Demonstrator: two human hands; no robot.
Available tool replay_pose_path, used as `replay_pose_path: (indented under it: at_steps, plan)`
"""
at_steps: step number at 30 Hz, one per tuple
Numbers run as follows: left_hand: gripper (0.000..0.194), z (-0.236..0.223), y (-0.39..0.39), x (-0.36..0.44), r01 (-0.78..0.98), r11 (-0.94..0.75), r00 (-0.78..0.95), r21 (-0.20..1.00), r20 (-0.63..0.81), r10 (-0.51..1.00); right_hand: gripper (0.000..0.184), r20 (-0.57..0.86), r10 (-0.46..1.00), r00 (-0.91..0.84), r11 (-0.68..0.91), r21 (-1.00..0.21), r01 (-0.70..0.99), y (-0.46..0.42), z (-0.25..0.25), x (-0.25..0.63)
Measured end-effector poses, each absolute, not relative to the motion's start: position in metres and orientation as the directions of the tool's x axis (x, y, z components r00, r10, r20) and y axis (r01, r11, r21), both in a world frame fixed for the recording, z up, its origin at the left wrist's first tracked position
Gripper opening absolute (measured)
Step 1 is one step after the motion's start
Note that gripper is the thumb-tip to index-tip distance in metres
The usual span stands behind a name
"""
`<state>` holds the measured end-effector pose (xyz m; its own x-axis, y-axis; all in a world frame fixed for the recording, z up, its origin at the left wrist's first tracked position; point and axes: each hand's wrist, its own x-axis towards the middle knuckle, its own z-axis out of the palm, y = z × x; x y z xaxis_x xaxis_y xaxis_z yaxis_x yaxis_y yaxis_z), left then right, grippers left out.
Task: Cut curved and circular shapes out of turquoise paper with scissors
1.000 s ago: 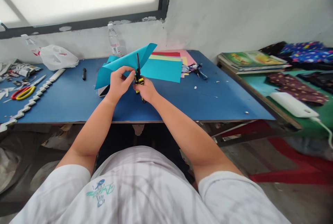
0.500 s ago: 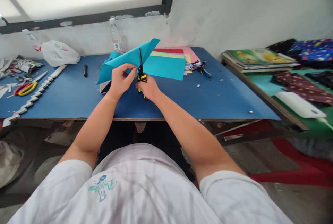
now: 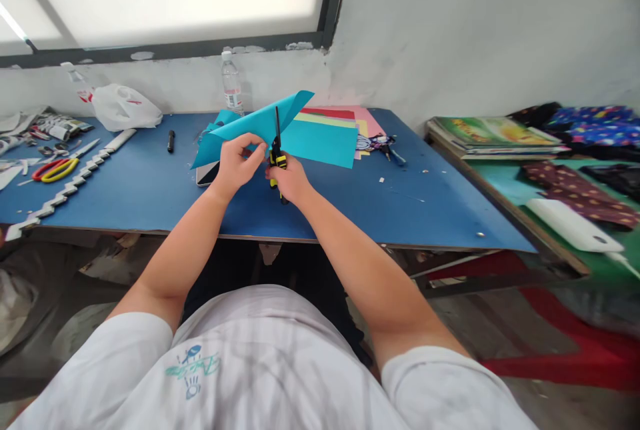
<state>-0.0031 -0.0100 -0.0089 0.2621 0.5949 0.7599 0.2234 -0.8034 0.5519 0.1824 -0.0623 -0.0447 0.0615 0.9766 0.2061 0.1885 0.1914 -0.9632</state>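
While the left hand (image 3: 239, 165) pinches the blue paper (image 3: 253, 125), the right hand (image 3: 291, 179) has its grip clenched around the scissors (image 3: 277, 150).

Single head-worn camera, facing forward and downward from close above the flat blue rectangular surface (image 3: 150, 197), wall and window beyond.

Left hand (image 3: 239, 165) pinches the near edge of a teal sheet (image 3: 250, 125), held tilted above the blue desk (image 3: 150, 190). Right hand (image 3: 291, 180) grips yellow-black scissors (image 3: 277, 150), blades pointing up against the sheet. A stack of coloured paper (image 3: 330, 130) lies just behind. A water bottle (image 3: 231, 87) stands at the wall. Red-yellow scissors (image 3: 54, 169) lie far left; books (image 3: 487, 133) rest on the neighbouring table.
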Motion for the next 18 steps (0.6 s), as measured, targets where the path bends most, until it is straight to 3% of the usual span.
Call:
replay_pose_path:
  at_steps: [5,18]
  plan:
    - [0.044,-0.0108,-0.0095,-0.0013,0.218,-0.798,0.239,0.562,0.762,0.602,0.027,0.223,0.973,0.061,0.205,-0.955,0.215,-0.0618,-0.0482,0.1856]
    - [0.057,-0.0086,-0.0087,0.0022,0.19,-0.794,0.26,0.577,0.751,0.607,0.024,0.232,0.967,0.103,0.195,-0.94,0.28,-0.0564,-0.052,0.1898]
